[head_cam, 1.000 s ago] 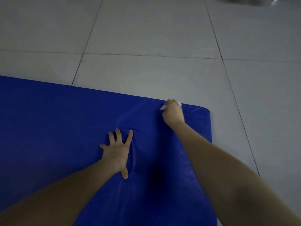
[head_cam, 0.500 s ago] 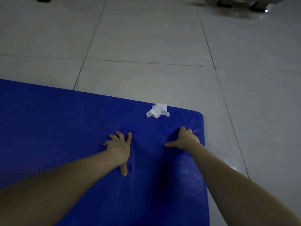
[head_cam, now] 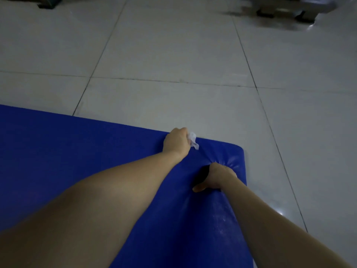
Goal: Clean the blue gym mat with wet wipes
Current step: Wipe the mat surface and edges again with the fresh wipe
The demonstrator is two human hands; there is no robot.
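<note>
Dim grey tiled floor (head_cam: pixel 173 55), blurred furniture legs (head_cam: pixel 280 10) beyond.

Bare from the lower edge of the view up to the wrists: left forearm (head_cam: pixel 116 190) and right forearm (head_cam: pixel 270 219), smooth, broad low down and tapering toward the hands. Bare as well: left hand (head_cam: pixel 176 142) and right hand (head_cam: pixel 220 176), knuckles rounded, one thumb tip showing on the right. Dimly lit throughout, finer detail lost.

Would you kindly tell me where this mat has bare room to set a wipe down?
Free: the left stretch of the blue gym mat, between its far edge and the left forearm. Crowded: the far right corner, where the left hand grips the wet wipe and the right hand presses the mat.
</note>
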